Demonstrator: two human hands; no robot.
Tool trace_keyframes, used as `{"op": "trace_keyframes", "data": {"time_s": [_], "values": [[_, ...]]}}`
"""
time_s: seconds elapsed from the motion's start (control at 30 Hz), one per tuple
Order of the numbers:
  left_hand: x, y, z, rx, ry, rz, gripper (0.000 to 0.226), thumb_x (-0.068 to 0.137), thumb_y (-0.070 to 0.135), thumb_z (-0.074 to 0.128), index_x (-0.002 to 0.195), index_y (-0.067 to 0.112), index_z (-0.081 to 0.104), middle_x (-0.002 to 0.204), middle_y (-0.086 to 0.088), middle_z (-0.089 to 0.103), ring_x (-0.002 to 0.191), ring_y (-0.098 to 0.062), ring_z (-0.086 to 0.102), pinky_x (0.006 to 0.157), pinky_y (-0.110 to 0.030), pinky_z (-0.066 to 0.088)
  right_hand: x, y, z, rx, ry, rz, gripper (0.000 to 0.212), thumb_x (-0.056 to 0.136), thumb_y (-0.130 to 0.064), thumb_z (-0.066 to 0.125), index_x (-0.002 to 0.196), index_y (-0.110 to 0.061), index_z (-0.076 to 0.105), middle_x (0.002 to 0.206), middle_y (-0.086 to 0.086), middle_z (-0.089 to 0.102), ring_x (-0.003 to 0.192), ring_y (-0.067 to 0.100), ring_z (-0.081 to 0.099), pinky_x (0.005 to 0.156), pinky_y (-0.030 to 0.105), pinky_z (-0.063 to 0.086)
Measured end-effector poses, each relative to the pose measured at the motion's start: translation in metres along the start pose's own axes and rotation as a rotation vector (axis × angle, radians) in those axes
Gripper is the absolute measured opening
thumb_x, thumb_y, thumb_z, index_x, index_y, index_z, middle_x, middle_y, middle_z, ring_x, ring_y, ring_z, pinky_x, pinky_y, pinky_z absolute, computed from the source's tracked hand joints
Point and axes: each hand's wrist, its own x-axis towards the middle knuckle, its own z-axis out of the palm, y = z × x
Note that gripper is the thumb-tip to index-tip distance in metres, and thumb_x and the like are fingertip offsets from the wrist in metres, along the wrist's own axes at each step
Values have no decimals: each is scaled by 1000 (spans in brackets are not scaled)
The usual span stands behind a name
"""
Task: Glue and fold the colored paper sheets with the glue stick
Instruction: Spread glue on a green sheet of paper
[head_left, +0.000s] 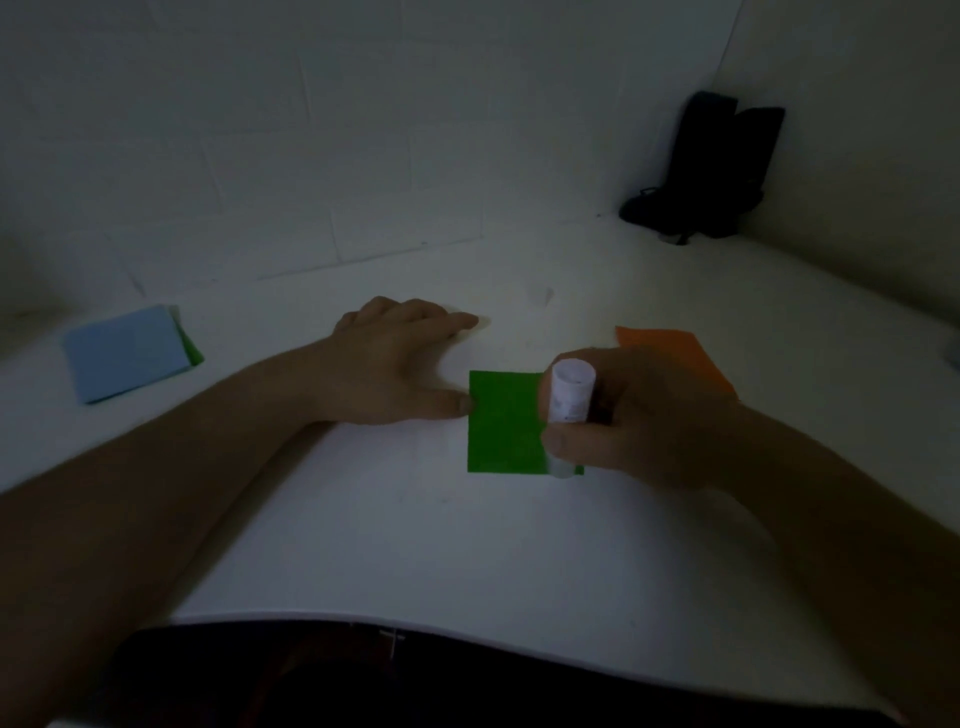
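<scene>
Right hand (628, 421) grips glue stick (570, 402) upright on green paper (501, 423).

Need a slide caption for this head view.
Right hand rubs glue stick on green paper; left hand steadies it.

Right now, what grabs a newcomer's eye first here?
The green paper at the table's centre, with the right hand holding a glue stick upright on its right edge. The left hand touches its left edge. An orange sheet lies behind the right hand.
</scene>
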Motion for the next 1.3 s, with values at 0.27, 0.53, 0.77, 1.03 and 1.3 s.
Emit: {"op": "trace_keyframes", "data": {"time_s": [0.27,0.53,0.77,1.03,1.3], "values": [[0,1,-1,9,-3,9,110,59,96,33,158,51,17,163,11,26,146,-24,22,119,-52,22,8,-2,1,144,114,3,8,90,-27,70,91,-22,64,80,-4,65,81,6,64,68,14,51],[0,1,0,8,13,6,109,59,96,34,158,51,18,162,11,28,145,-25,25,119,-53,23,10,-3,8,76,48,-36,24,87,-46,59,83,-23,61,77,-1,64,70,16,62,67,38,52],[0,-2,0,-2,0,9,108,61,97,35,158,51,17,162,14,27,145,-23,22,119,-51,22,-2,14,-7,-3,74,61,12,79,-49,62,74,-40,56,75,-15,63,69,7,62,68,30,52],[1,1,0,16,-3,5,110,60,96,33,158,50,17,163,11,25,146,-24,22,119,-52,22,18,-4,15,125,104,-18,17,91,-39,68,87,-22,68,83,-3,68,78,12,67,70,24,53],[0,-2,0,15,-2,7,111,59,98,32,158,50,16,164,11,25,146,-24,22,120,-53,21,5,5,5,32,105,70,21,93,-26,68,76,-15,61,63,-4,58,67,6,58,64,7,42]]}}
